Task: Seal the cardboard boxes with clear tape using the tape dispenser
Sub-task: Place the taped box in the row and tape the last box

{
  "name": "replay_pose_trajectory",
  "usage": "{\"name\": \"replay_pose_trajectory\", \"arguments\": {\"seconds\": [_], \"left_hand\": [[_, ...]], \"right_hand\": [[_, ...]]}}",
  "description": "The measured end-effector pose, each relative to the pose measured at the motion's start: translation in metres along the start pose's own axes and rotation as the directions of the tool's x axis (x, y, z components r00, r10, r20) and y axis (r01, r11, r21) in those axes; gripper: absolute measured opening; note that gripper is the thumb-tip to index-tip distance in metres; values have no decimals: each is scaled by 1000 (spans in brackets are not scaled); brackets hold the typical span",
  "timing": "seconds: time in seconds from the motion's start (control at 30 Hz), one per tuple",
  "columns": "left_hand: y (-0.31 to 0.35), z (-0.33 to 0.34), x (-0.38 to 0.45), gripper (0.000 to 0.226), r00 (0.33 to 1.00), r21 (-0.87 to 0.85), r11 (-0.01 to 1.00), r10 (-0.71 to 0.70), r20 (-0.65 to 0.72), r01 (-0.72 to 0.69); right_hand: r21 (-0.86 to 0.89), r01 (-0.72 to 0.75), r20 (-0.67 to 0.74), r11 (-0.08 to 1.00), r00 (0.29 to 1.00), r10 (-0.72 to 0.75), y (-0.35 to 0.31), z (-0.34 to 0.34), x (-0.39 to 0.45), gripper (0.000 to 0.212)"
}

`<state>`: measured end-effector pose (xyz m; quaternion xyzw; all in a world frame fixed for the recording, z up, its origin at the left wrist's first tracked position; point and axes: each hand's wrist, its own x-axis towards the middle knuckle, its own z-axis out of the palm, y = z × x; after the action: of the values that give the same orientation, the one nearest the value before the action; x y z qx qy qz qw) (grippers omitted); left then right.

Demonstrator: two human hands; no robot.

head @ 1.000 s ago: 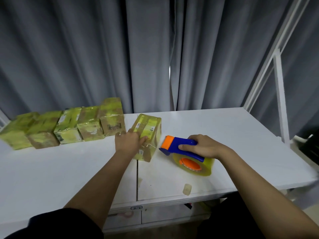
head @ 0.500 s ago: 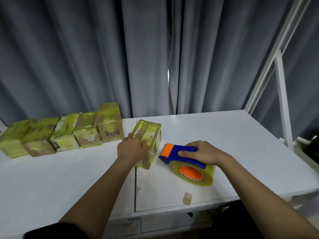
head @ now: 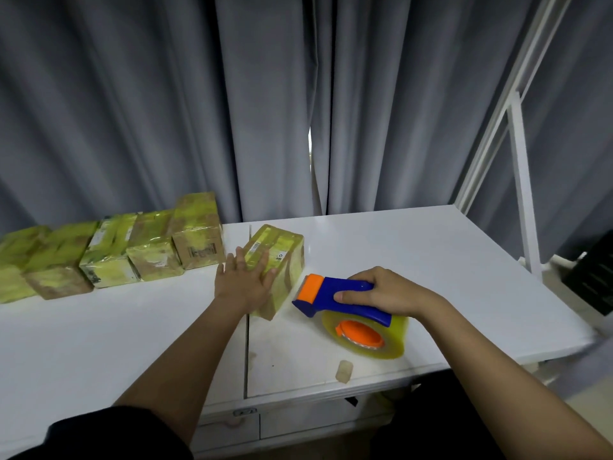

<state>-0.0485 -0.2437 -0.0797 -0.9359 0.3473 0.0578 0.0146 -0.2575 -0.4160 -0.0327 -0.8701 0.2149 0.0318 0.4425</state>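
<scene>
Left hand (head: 243, 283): uncurled since earlier, now flat against box (head: 277, 260). Right hand (head: 386, 290): gripping tape dispenser (head: 351, 307). Risk: unrestrained box sliding across tabletop (head: 431, 260).

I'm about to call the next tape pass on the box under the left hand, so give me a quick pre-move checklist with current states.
1. Box steadied: ok. The left hand lies with straight fingers on the tape-wrapped cardboard box.
2. Dispenser in grip: ok. The right hand grips the blue handle of the tape dispenser.
3. Dispenser at the box: not ok. It sits on the white table, apart from the box.
4. Tape supply: ok. The clear tape roll looks thick.
5. Free tape end at the orange cutter: cannot tell.
6. Path clear: ok. A tape scrap lies near the front edge, away from the box.
</scene>
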Motion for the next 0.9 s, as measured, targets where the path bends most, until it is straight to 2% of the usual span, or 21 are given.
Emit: {"name": "replay_pose_trajectory", "arguments": {"seconds": [0.2, 0.37, 0.6, 0.7, 0.8, 0.9], "left_hand": [[0, -2, -2, 59, 1000, -11, 1000, 6, 3, -6], [3, -4, -5, 60, 999, -31, 999, -31, -15, 30], [12, -15, -14, 68, 994, 105, 989, -104, -43, 108], [7, -11, -13, 70, 995, 76, 996, -29, -100, 37], [0, -2, -6, 69, 988, -37, 995, 82, -130, -88], [-8, 4, 2, 67, 981, -150, 978, 125, -146, -147]], "right_hand": [[-67, -36, 29, 997, 999, 38, -6, -7, -5, 38], [-219, -120, 14, 968, 992, 126, -9, 0, 7, 42], [-450, -207, -19, 869, 975, 223, -20, 6, 32, 49], [-534, -220, -35, 817, 970, 239, -30, 10, 41, 51], [-577, -223, -47, 786, 970, 240, -37, 12, 50, 52], [-601, -237, -80, 764, 968, 237, -39, 10, 54, 52]]}}
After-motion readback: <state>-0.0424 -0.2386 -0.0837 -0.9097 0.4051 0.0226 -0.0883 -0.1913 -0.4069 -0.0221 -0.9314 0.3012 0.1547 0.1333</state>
